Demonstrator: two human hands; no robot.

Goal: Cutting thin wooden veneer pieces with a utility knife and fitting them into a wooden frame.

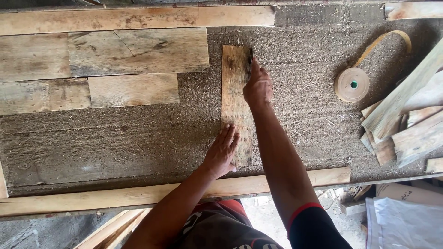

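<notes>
L hand point(224, 150) fingers flat on plank point(236, 92)

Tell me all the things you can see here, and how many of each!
Upright plank: one, brown and stained, middle of the bench, under both hands.
Flat boards: several, grey-brown, laid side by side at the upper left.
Long strips: two, pale wood, along the near and far edges of the bench.
Bench top: one, grey-brown, covered in sawdust.
Tape roll: one, tan with a green core, upper right, its loose end curling away.
Offcuts: a pile, pale wood, right edge.
White sacks: cannot count, lower right corner.
Left hand: one, flat on the plank's near end.
Right hand: one, pressing at the plank's far right edge.
</notes>
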